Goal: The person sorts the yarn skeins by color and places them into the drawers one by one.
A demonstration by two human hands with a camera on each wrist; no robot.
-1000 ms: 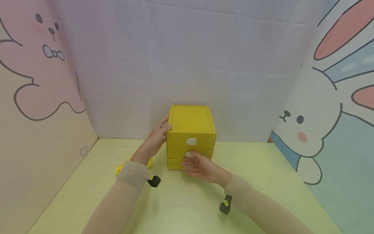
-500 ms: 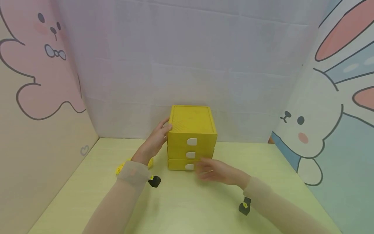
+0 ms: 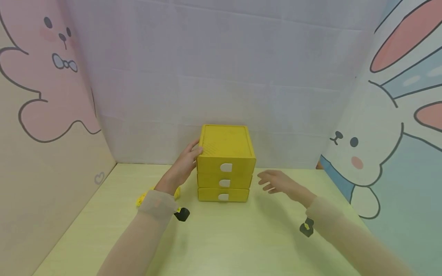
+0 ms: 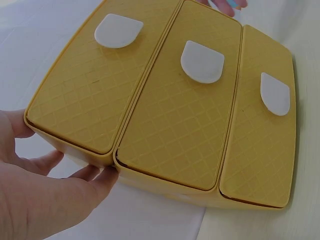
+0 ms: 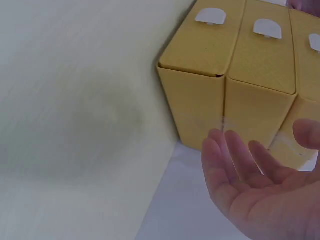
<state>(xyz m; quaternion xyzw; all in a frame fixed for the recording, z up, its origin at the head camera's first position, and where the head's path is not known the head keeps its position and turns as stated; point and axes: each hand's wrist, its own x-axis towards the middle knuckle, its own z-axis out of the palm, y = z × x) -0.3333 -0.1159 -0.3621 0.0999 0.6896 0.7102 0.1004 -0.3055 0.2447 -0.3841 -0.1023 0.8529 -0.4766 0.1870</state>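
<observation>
A yellow storage box with three stacked drawers [image 3: 226, 142] stands against the back wall, each drawer front bearing a white tab handle [image 3: 226, 167]. All three drawers look pushed in. My left hand [image 3: 183, 166] rests on the box's left side, thumb at the top edge; in the left wrist view its fingers [image 4: 95, 177] touch the side wall. My right hand [image 3: 281, 182] hovers to the right of the box, apart from it and holding nothing. The right wrist view has its fingers [image 5: 240, 155] spread and slightly bent near the box's right side.
Behind my left wrist a bright yellow textured object [image 3: 141, 198] lies on the pale table [image 3: 214, 241], partly hidden by the sleeve. A white cloth wall [image 3: 293, 96] closes the back, with cartoon-printed panels at both sides.
From in front of the middle and bottom drawers, my right hand has drawn away to the right, uncovering the lower handles. My left hand has stayed on the box.
</observation>
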